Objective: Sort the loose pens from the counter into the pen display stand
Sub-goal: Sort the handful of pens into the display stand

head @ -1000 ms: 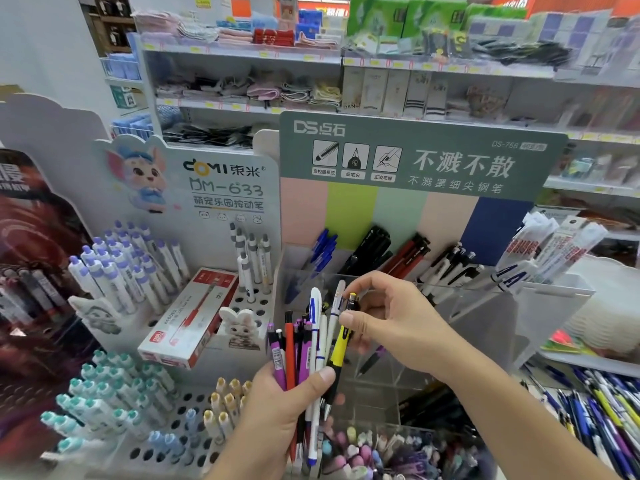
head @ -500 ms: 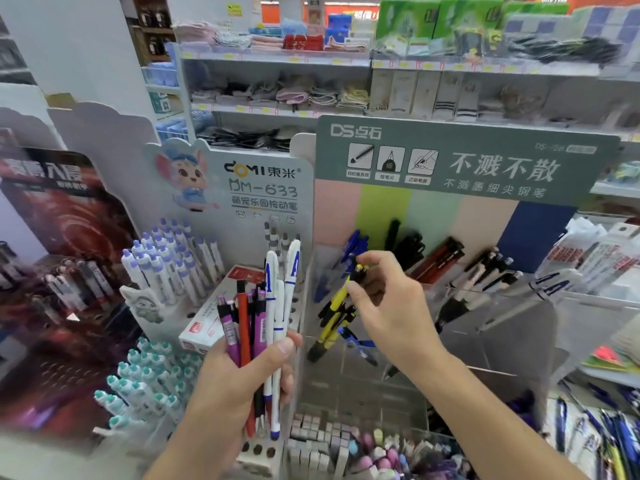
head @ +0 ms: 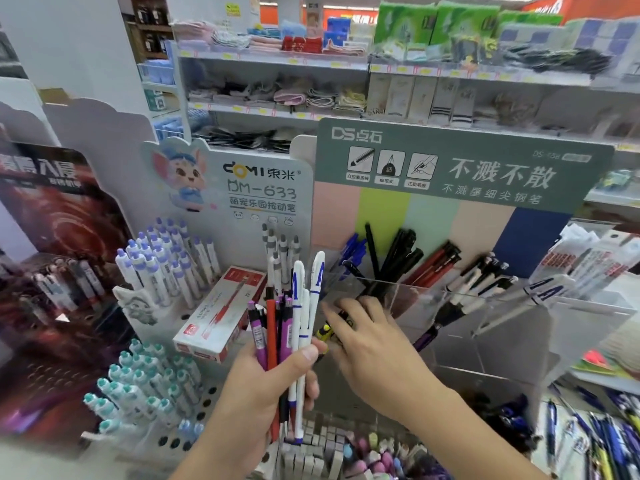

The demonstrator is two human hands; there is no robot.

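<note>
While left hand [head: 273, 382] grips upright pen bundle [head: 289, 327] (purple, red, white), right hand [head: 367, 344] pinches yellow-black pen [head: 325, 331] at clear acrylic display stand [head: 485, 327], just beside bundle.

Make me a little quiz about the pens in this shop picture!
1. True or false: the left hand grips a bundle of pens.
2. Which colour is the pen at the right hand? A) yellow and black B) pink C) green
3. Fill in: the red pen box lies on the white stand with a cartoon ____.

Key: 1 true; 2 A; 3 mouse.
</note>
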